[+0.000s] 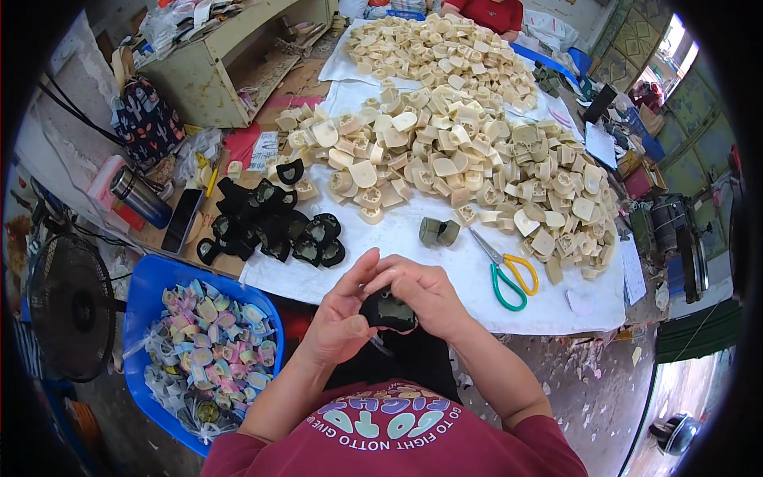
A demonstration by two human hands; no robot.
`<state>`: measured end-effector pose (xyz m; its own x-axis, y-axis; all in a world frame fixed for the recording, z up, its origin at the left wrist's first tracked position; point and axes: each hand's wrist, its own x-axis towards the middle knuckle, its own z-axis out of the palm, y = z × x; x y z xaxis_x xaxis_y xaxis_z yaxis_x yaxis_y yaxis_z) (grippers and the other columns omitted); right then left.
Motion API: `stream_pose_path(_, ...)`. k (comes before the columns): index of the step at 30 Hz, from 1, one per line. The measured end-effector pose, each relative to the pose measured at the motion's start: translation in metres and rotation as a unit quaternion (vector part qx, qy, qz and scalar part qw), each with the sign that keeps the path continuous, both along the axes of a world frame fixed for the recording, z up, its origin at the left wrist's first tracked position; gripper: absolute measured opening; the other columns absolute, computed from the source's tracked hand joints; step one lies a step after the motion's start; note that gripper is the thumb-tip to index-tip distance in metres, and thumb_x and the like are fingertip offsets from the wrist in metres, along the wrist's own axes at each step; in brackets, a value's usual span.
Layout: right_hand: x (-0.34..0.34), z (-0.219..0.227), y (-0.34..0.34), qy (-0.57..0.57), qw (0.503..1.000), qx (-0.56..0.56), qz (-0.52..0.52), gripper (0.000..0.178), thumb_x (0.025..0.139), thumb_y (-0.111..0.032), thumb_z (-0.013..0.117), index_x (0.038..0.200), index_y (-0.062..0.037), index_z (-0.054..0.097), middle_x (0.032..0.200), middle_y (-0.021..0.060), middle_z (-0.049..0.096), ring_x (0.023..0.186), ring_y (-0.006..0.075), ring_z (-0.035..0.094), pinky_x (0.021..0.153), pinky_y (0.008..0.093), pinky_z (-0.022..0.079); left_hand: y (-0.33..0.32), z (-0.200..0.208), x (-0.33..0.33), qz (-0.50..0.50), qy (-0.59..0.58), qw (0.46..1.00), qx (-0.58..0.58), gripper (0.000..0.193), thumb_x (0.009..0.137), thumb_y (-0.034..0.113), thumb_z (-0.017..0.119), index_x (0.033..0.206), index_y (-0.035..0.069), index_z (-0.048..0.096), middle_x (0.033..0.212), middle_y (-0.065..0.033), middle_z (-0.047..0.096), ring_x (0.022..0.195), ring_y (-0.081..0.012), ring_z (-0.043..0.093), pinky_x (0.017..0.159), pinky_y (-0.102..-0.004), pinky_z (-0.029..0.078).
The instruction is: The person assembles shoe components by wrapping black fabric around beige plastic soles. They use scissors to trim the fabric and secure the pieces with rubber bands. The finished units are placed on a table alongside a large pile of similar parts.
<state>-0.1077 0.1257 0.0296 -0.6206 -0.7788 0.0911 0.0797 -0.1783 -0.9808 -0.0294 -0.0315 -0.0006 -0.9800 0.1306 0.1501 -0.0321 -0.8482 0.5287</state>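
Note:
Close to my body, over the near edge of the cloth-covered table, I hold a small black piece with a dark green patterned inner part. My left hand is closed on its left side, thumb near the lower edge. My right hand grips it from the right and top, the fingers of both hands meeting above it. On the white cloth ahead lie two olive-green molded pieces. To their right are scissors with one green and one yellow handle. A heap of similar black pieces sits to the left.
Large piles of cream molded pieces cover the table's far part. A blue tub of bagged pastel pieces stands at lower left, near a black fan. A phone and steel flask lie left. Another person sits opposite.

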Motion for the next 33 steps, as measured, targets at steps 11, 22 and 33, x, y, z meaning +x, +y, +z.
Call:
stream_pose_path(11,0.012,0.032,-0.015,0.465,0.869,0.127,-0.110,0.063,0.069,-0.010,0.075,0.127,-0.0054,0.052,0.121,0.0158,0.057,0.109,0.0329,0.056,0.093,0.0414,0.045,-0.015,0.009,-0.002,0.029,-0.017,0.999,-0.026,0.084,0.080,0.005,0.071,0.148,0.012,0.023,0.127,-0.0109,0.051,0.110,-0.0195,0.056,0.091,-0.0328,0.048)
stream_pose_path(22,0.010,0.015,-0.024,-0.108,0.949,-0.054,-0.291,0.023,0.091,-0.015,0.064,0.108,-0.0005,0.066,0.098,0.0028,0.066,0.084,0.0104,0.061,0.071,0.0209,0.049,0.011,0.019,-0.012,0.328,0.140,0.771,-0.528,0.072,0.075,0.005,0.073,0.139,0.001,0.039,0.138,-0.0129,0.039,0.130,-0.0233,0.037,0.111,-0.0389,0.026)
stream_pose_path(33,0.006,0.021,-0.017,0.097,0.989,-0.029,-0.104,0.067,0.066,-0.011,0.079,0.129,-0.0083,0.054,0.137,0.0113,0.044,0.128,0.0206,0.042,0.101,0.0335,0.038,0.008,0.039,-0.009,0.047,0.000,0.998,-0.037,0.088,0.083,0.031,0.071,0.150,0.020,0.014,0.141,-0.0088,0.037,0.128,-0.0264,0.044,0.103,-0.0427,0.042)
